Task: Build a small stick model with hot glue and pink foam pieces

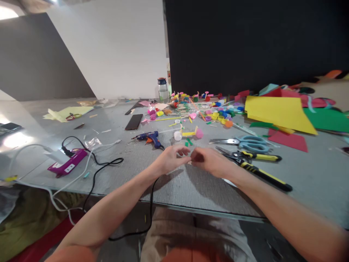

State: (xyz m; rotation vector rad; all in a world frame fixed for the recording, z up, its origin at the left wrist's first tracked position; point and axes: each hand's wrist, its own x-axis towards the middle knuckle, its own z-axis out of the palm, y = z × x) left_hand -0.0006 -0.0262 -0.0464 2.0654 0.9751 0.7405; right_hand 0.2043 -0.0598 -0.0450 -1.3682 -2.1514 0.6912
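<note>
My left hand and my right hand meet low over the table, fingertips almost touching. Both have curled fingers, drawn together around something small that I cannot make out. Just beyond them lies a small craft piece with a yellow bar, a white round end and a pink round end. Green scraps lie between it and my hands. A blue hot glue gun rests left of my left hand. Right of my right hand are blue-handled scissors and yellow-and-black pliers.
Coloured bottle caps and small craft parts are heaped at the back beside a water bottle. Yellow sheets lie at right. A dark phone, a purple power strip and loose cables occupy the left.
</note>
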